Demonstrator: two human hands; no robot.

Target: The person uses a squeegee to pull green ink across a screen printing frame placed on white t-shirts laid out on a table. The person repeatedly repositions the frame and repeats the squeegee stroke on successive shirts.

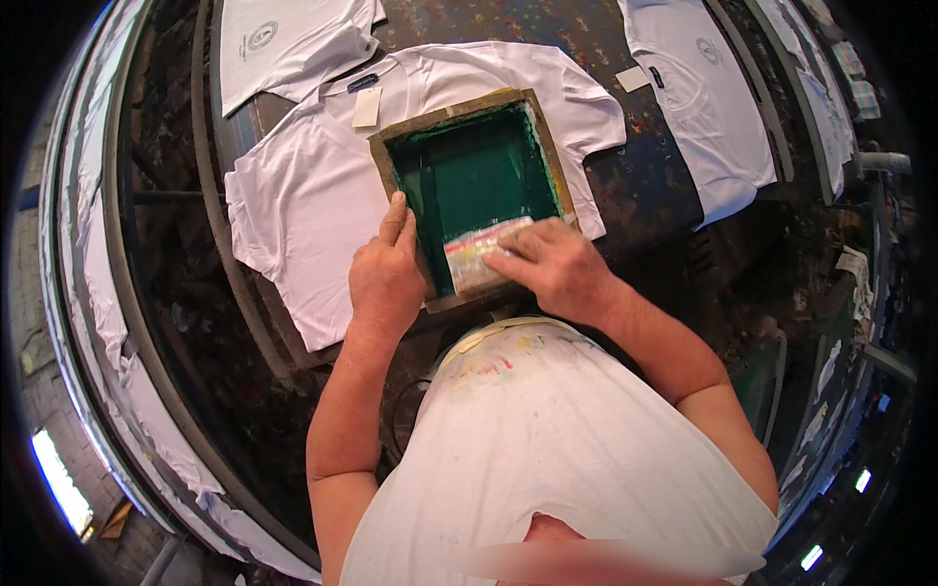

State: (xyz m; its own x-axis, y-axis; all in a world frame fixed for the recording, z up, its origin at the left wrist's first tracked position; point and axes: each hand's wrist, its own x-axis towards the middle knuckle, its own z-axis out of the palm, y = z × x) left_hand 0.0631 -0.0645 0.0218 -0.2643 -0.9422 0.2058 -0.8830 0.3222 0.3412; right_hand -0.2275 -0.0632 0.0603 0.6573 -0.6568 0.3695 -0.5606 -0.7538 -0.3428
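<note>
A wooden screen-printing frame [454, 111] with a dark green mesh [471, 181] lies tilted over the right part of a white T-shirt [303, 195]. My left hand [387, 273] is closed on the frame's left side near its lower corner, the fingers up along the wood. In my right hand [562, 269] is a flat, pale squeegee [473, 262], its surface smeared and marked by a reddish stripe. It sits inside the frame, against the mesh at the near end. A blank paper tag [366, 107] shows by the shirt's collar.
The shirt lies on a dark, paint-speckled table [518, 27]. Another white T-shirt [293, 44] with a small round print is at the far left, and a similar printed shirt [699, 107] at the right. Metal rails [220, 195] run along the left. My paint-stained white top [547, 420] is close to the frame.
</note>
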